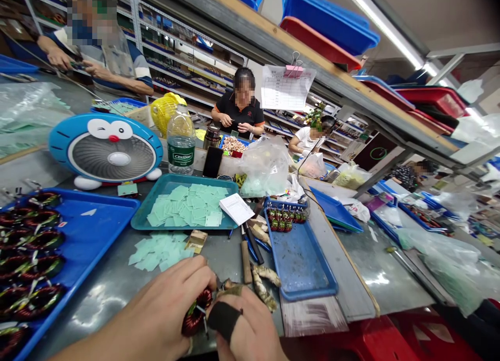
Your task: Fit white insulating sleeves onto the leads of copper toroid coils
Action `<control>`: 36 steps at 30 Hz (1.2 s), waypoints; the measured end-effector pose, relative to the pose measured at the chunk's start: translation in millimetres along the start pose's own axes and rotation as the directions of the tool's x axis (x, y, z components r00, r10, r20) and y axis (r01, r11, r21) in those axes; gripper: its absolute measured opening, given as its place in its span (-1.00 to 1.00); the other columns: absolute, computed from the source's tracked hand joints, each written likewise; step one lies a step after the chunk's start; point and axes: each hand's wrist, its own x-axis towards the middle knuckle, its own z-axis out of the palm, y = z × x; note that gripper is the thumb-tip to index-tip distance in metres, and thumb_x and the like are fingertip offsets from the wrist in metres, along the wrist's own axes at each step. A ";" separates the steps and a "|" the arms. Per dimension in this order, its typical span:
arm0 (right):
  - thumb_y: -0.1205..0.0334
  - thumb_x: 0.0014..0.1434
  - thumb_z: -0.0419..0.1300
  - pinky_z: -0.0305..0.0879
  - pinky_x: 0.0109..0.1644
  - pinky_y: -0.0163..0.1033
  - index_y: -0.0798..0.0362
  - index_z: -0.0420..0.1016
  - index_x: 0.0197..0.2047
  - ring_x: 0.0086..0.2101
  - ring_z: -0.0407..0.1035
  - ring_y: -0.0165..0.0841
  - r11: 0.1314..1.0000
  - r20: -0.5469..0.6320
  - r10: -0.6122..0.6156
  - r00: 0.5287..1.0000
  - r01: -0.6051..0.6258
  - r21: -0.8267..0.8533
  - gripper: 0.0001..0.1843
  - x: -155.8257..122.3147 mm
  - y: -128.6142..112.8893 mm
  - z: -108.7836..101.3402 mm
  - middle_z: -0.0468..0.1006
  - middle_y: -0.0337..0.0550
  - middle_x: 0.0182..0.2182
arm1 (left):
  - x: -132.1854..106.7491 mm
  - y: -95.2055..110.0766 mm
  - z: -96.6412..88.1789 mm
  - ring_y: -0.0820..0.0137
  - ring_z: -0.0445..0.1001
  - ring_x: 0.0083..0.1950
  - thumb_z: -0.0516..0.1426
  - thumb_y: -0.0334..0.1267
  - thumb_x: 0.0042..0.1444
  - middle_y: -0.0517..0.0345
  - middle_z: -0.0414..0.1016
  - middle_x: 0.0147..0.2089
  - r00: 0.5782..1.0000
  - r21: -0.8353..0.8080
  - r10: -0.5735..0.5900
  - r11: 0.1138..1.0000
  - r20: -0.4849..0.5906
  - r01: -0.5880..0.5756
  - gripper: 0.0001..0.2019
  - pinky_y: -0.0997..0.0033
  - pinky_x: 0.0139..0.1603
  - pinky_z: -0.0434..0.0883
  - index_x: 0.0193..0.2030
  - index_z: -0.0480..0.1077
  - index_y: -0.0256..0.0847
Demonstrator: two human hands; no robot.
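My left hand is closed around a toroidal coil wound with dark red copper wire, low in the middle of the head view. My right hand meets it from the right, fingers curled in; a black band wraps one finger. What the right fingers pinch at the coil's edge is hidden. Just beyond the hands lies a loose heap of pale green sheets, with a small cardboard piece beside it. A wooden-handled tool and worn gloves or rags lie right of the hands.
A blue tray at left bears rows of similar coils. Behind the heap, a teal tray holds more green sheets and a white pad. Smaller coils fill one end of another blue tray. A fan and bottle stand behind; people sit beyond.
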 end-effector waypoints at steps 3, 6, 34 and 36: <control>0.64 0.22 0.18 0.66 -0.20 -0.22 0.01 0.56 0.13 -0.36 0.68 -0.22 0.999 -0.022 -0.017 1.000 0.018 0.028 -0.50 1.6 0.0 0.8 0.81 -0.10 -0.21 | -3.3 -2.8 1.1 0.12 0.64 0.00 0.31 -0.52 0.16 0.13 0.61 -0.01 1.000 -0.029 0.008 1.000 -0.015 -0.008 -0.71 0.24 -0.04 0.39 -0.08 0.48 -0.05; 0.62 0.21 0.19 0.63 -0.24 -0.23 0.01 0.57 0.12 -0.39 0.64 -0.24 0.999 0.017 -0.034 0.999 0.033 0.031 -0.51 2.6 0.6 -0.9 0.81 -0.11 -0.21 | -4.8 1.0 -1.4 0.14 0.64 -0.02 0.29 -0.54 0.12 0.16 0.64 -0.03 1.000 -0.049 -0.010 0.999 -0.025 0.009 -0.69 0.26 -0.06 0.40 -0.11 0.47 -0.03; 0.36 0.69 0.14 0.53 -0.31 -0.20 -0.06 0.70 0.15 -0.43 0.63 -0.23 0.995 -0.195 0.100 0.976 -0.094 0.041 -0.72 -6.2 -18.5 25.2 0.79 -0.13 -0.30 | -13.5 -12.6 18.2 0.16 0.58 -0.09 0.22 -0.53 0.17 0.14 0.56 -0.10 0.978 -0.045 0.068 0.996 -0.198 -0.079 -0.73 0.24 -0.11 0.36 -0.13 0.43 -0.03; 0.04 0.77 0.22 0.61 -0.17 -0.21 -0.08 0.74 0.24 -0.29 0.70 -0.23 0.926 -0.140 0.283 0.949 -0.232 0.296 -0.73 -7.5 -15.9 23.7 0.81 -0.10 -0.18 | -14.9 -8.5 13.8 0.17 0.59 -0.06 0.22 -0.52 0.22 0.14 0.58 -0.07 0.984 -0.061 0.027 0.997 -0.177 -0.038 -0.75 0.24 -0.06 0.40 -0.10 0.45 -0.04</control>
